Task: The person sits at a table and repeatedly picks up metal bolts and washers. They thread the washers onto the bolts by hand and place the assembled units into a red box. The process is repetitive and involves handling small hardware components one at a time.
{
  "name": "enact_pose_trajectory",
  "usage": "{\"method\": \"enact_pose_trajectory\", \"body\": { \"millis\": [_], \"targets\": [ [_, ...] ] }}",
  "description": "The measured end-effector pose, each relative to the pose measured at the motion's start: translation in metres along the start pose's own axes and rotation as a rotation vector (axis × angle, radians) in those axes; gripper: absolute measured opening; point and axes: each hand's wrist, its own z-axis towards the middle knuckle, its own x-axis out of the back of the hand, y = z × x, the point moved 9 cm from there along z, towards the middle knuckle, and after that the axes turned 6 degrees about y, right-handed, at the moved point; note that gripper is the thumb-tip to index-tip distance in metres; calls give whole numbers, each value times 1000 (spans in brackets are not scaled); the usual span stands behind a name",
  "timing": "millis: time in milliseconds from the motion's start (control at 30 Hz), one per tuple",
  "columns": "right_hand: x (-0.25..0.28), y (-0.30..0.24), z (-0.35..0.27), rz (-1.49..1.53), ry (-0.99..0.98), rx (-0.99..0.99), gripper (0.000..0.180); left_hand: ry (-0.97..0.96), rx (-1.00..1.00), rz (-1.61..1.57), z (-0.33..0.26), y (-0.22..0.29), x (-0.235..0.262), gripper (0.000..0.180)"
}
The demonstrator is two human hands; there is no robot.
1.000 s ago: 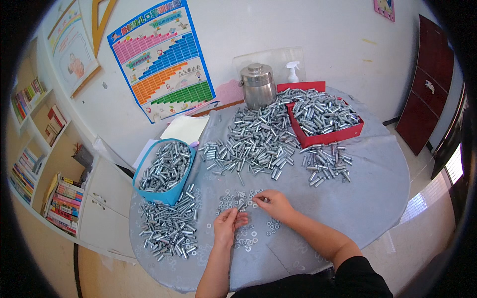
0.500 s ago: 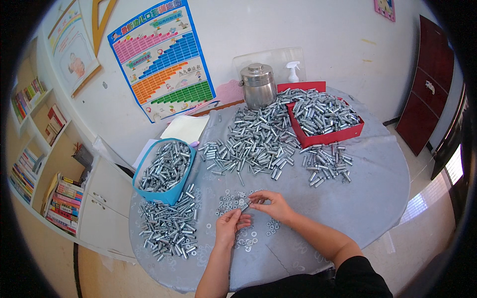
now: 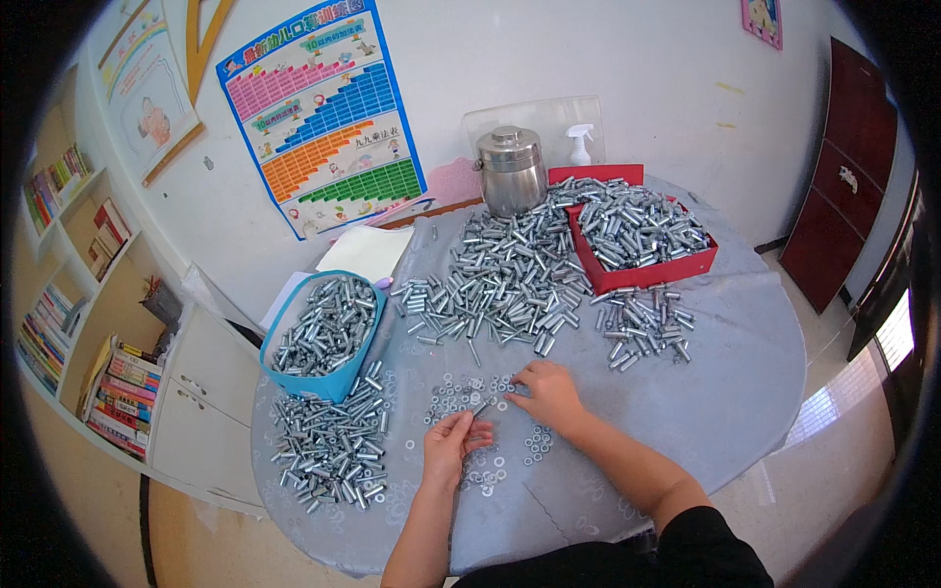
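Observation:
My left hand (image 3: 453, 443) pinches a silvery expansion bolt (image 3: 481, 410) between thumb and fingers, its free end tilted up to the right. Just right of it, my right hand (image 3: 547, 395) is low over the table, fingers curled and tips together at the edge of a patch of flat washers (image 3: 451, 394). Whatever the right fingertips hold, if anything, is too small to make out. More washers lie beneath and beside the left hand. A small cluster of nuts (image 3: 537, 443) sits below the right wrist.
A blue basket (image 3: 343, 380) full of bolts stands left, with a loose bolt pile (image 3: 333, 446) before it. Farther back are a large bolt heap (image 3: 500, 279), a filled red box (image 3: 655, 274), a smaller pile (image 3: 642, 323), a steel pot (image 3: 511, 171) and a white spray bottle (image 3: 579, 145).
My right hand has moved off the bolt, to the right and slightly away, down to the washers. My left hand stays nearly in place, still gripping the expansion bolt.

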Motion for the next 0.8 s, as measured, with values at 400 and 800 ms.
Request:
{"method": "enact_pose_trajectory", "body": {
  "millis": [400,800],
  "targets": [
    [-23,2,-4,934,-217,-399,25,-8,11,15,2,-3,3,21],
    [-35,0,-17,611,-442,-413,37,-30,-12,101,-4,-1,-6,19]
  ]
}}
